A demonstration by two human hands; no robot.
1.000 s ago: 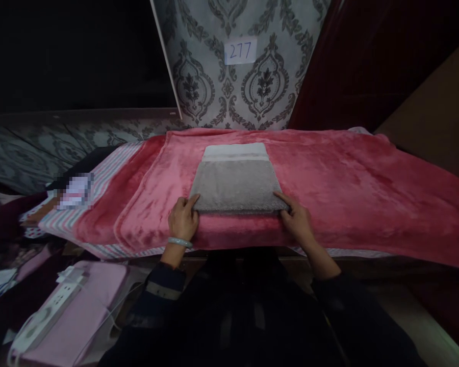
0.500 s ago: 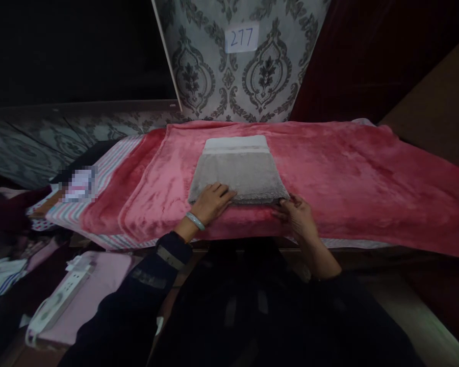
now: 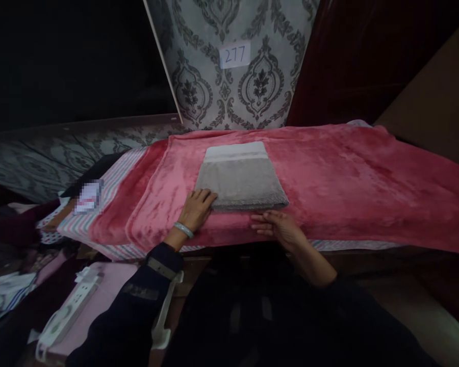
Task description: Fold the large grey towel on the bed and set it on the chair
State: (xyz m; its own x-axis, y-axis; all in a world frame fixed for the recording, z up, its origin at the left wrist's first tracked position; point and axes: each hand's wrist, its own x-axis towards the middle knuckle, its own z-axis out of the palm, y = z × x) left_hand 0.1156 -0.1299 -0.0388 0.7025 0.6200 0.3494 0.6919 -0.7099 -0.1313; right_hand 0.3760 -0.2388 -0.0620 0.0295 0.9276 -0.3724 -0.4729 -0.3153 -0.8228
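Note:
A folded grey towel (image 3: 240, 178) with a white band at its far end lies flat on a pink plush blanket (image 3: 329, 178). My left hand (image 3: 198, 208), with a bracelet at the wrist, rests on the towel's near left corner, its fingers spread and the palm over the blanket. Just in front of the towel's near edge, my right hand (image 3: 281, 227) is held with its fingers apart and nothing in them.
A dark screen (image 3: 72, 61) stands at the back left. A paper marked 277 (image 3: 235, 54) is on the patterned wall. Striped cloth (image 3: 118, 173) shows under the blanket. At the lower left, a power strip (image 3: 71, 311) lies on a pink surface (image 3: 103, 285).
My right hand has let go of the towel's near right corner and moved left, below the edge. My left hand has shifted left to the corner. The view has tilted slightly.

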